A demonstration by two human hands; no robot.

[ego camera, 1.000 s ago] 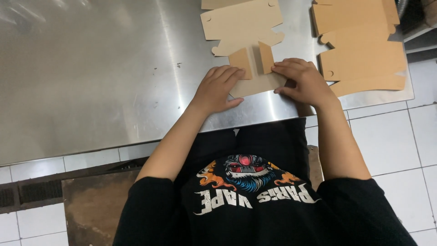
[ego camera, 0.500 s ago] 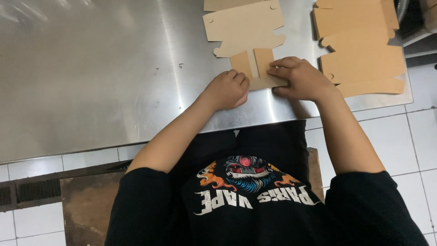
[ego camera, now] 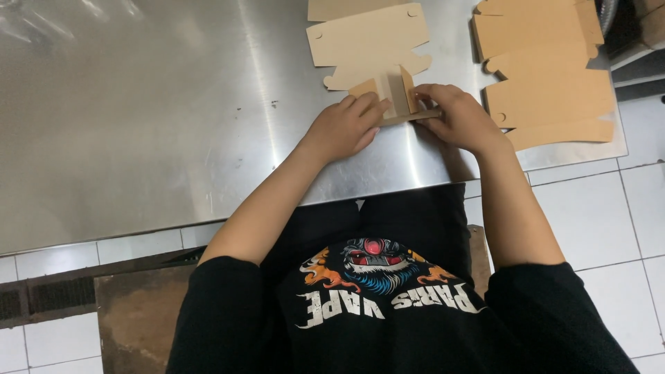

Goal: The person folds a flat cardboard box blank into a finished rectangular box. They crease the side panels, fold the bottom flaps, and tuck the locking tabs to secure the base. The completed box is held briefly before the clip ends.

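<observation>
My fingers (ego camera: 367, 105) on the left hand (ego camera: 344, 127) lie curled against the left raised flap of a brown cardboard box blank (ego camera: 391, 97), and those of my right hand (ego camera: 457, 119) close around its right edge, pinching the upright flap. The blank sits near the front edge of the steel bench (ego camera: 138, 125), touching a flat blank (ego camera: 367, 41) behind it. A stack of flat blanks (ego camera: 547, 69) lies to the right.

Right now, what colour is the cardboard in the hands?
Light brown cardboard piece, seen in the head view.
</observation>
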